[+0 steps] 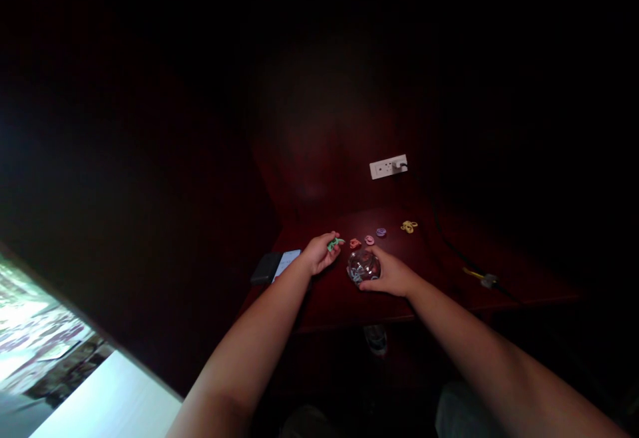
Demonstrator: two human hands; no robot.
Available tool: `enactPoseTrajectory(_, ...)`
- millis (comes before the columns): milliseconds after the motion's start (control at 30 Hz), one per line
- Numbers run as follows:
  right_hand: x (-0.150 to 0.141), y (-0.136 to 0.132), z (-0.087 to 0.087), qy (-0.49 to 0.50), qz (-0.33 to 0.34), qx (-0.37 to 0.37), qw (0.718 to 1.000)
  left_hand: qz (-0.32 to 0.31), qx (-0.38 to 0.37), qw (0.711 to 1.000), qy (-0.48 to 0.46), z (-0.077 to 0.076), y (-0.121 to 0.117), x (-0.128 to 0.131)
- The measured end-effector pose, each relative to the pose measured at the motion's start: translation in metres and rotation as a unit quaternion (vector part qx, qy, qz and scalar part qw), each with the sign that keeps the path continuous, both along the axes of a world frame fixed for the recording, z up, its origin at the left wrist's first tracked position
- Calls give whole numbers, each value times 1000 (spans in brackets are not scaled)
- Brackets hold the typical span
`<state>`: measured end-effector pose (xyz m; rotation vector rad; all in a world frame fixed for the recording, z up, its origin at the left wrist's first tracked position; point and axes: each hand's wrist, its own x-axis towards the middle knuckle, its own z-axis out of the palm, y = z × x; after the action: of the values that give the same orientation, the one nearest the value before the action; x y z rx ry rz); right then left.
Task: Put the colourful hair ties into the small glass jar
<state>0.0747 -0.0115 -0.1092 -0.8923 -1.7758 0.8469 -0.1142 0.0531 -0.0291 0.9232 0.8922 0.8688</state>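
Note:
On a dark red wooden table (429,271), my left hand (319,252) pinches a small green ring-like piece (335,243) between its fingertips. My right hand (391,273) is wrapped around a small clear round container (363,267) with pale pieces inside, holding it on the tabletop. Just beyond the hands lie small groups of the same kind of piece: an orange-red one (355,243), a pink one (369,239), a purple one (381,232) and a yellow cluster (409,226).
A dark phone (266,268) and a pale blue card (287,262) lie at the table's left edge. A white wall socket (388,166) with a plug sits behind the table. A dark cable with a yellow-grey connector (483,278) runs across the right side. The room is very dim.

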Motion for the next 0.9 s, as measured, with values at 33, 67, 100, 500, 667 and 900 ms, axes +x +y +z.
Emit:
enactPoseTrajectory(33,0,0,1,0,0,0,1000,6,-15,1000,-12,4,-2,3)
enactPoseTrajectory(67,0,-1,1,-2,-1,1,1000,12,-26,999,-20,7,-5,7)
enactPoseTrajectory(100,0,-2,2,-4,-4,2,1000,14,-32,999,-25,9,-7,10)
enactPoseTrajectory(500,0,0,0,-4,6,23,1000,-15,76,996,-33,7,-22,31)
enactPoseTrajectory(667,-1,0,0,4,10,29,1000,-101,159,980,66,4,-25,28)
enactPoseTrajectory(900,1,3,-3,-16,-14,30,999,-127,258,933,214,10,-25,23)
